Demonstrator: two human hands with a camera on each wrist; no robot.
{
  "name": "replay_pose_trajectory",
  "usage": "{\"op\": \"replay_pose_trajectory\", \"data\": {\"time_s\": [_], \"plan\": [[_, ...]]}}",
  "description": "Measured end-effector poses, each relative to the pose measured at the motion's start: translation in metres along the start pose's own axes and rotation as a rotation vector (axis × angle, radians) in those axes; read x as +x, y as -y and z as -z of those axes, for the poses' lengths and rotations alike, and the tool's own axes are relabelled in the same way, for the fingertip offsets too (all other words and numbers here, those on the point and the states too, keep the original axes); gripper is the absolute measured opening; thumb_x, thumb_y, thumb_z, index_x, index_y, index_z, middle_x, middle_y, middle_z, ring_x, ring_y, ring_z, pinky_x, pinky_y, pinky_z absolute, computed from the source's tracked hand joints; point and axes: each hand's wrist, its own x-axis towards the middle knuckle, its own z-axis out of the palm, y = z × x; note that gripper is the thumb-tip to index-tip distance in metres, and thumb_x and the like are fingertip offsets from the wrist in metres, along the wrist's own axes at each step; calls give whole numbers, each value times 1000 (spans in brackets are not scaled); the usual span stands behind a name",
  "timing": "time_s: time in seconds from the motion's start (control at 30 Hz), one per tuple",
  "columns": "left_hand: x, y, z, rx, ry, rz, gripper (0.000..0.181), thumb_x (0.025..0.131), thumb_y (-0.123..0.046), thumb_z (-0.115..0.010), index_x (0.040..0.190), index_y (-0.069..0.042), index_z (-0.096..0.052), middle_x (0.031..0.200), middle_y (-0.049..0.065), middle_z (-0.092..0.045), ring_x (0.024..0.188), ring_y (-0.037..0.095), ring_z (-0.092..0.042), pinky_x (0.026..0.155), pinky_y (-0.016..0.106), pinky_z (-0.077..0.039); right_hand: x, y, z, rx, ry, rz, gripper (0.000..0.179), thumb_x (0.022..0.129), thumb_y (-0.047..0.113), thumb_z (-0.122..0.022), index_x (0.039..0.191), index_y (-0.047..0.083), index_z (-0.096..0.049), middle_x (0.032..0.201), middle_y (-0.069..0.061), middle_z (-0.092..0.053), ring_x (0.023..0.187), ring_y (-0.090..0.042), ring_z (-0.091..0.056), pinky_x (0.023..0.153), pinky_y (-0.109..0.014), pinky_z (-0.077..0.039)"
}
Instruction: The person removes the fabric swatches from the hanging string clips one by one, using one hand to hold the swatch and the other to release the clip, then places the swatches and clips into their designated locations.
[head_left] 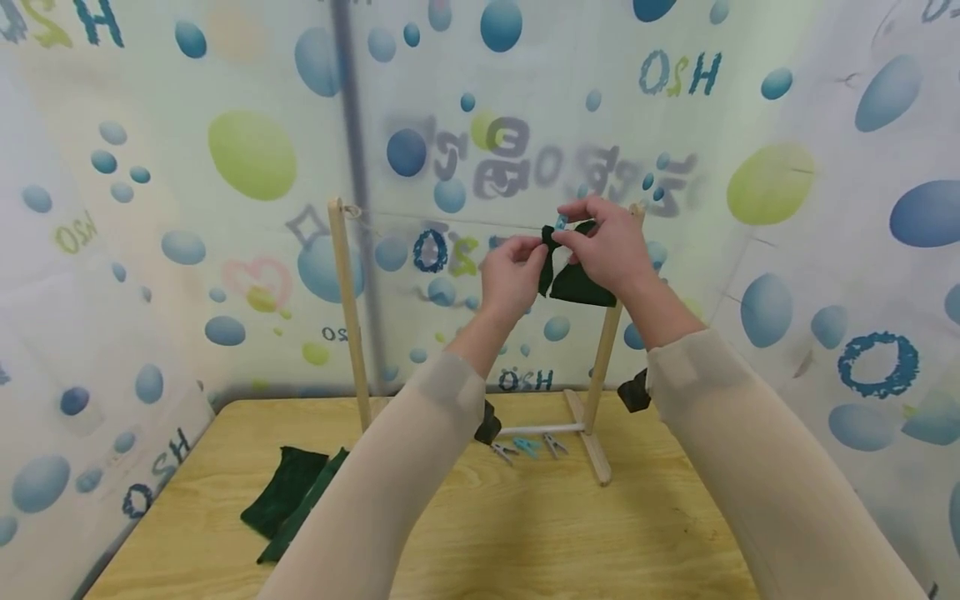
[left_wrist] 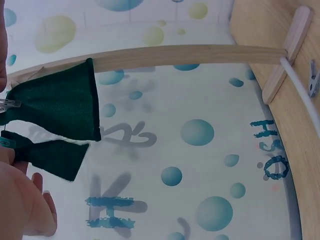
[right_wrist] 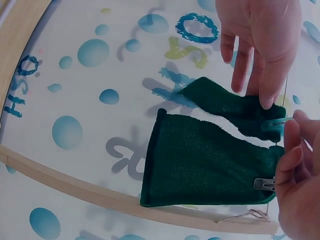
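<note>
Head view, clock face centred on the blue clothespin (head_left: 561, 222): it sits up at the string (head_left: 450, 219), long axis near upright, leaning toward one o'clock. Right hand (head_left: 609, 243) nearest, at four, thumb and fingers pinching it. Left hand (head_left: 512, 273) at seven to eight, fingers pinching the upper corner of the narrow dark green cloth (right_wrist: 220, 102), which hangs from six to seven. Key relation: pin over that cloth's top edge, just beside the left fingertips; cannot tell whether its jaws bite fully. Close by at five, the wider green cloth (right_wrist: 205, 160) hangs under a grey clothespin (right_wrist: 264, 184), only a thin gap between cloth edges, so little room that way. Rack's right post (head_left: 602, 367) closes off three. Bare string runs toward nine, to the left post (head_left: 348, 325); freest side. Tabletop (head_left: 540, 533) below: three loose clothespins (head_left: 555, 446) at six, more green cloths (head_left: 285, 492) between seven and eight.
</note>
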Motion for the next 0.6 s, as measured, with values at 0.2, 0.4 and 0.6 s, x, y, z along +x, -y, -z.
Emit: {"op": "replay_pose_trajectory", "data": {"time_s": [0.2, 0.4, 0.6], "plan": [[-2, 0, -1, -104, -15, 4, 23, 110, -23, -70, 122, -6, -81, 119, 13, -81, 113, 25, -74, 98, 37, -62, -4, -1, 1, -31, -44, 26, 27, 108, 17, -72, 134, 8, -74, 134, -16, -73, 85, -39, -73, 74, -26, -57], [-4, -3, 1, -163, 13, 68, 23, 109, -24, -72, 122, -6, -80, 121, 12, -82, 112, 23, -76, 101, 37, -62, -7, -2, 3, -37, -86, 41, 21, 108, 16, -72, 126, 7, -77, 127, -18, -76, 71, -27, -71, 72, -25, -56], [-10, -6, 8, -216, 62, 124, 26, 109, -23, -72, 127, -5, -78, 127, 12, -79, 112, 23, -75, 105, 39, -62, -9, -3, 5, -21, -129, 64, 19, 109, 19, -72, 122, 8, -80, 121, -16, -79, 62, -4, -62, 70, -19, -53]]}}
